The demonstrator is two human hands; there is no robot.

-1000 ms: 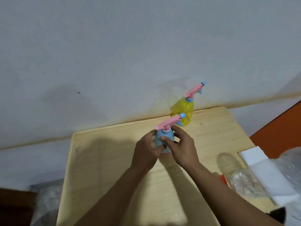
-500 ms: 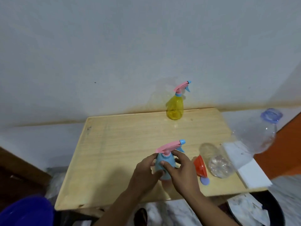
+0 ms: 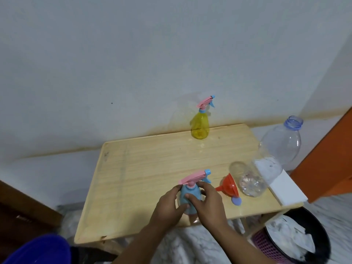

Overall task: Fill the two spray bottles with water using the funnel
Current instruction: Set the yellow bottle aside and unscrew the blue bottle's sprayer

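Early stage: nothing filled yet, both spray heads on.

Left hand [image 3: 167, 204] and right hand [image 3: 207, 203] grip closed around blue spray bottle [image 3: 188, 195] on table [image 3: 142, 168]; funnel [image 3: 229, 185] just right; yellow spray bottle [image 3: 200, 126] far behind, seemingly empty.

Both hands — left hand [image 3: 167, 205] and right hand [image 3: 206, 202] — cover most of the blue spray bottle [image 3: 188, 195], so its base and any water level cannot be seen. The clear bottle [image 3: 266, 164] at the worktop's [image 3: 142, 168] right edge is blurred. The basket [image 3: 297, 239] and a blue object [image 3: 40, 250] are cut off by the bottom edge.
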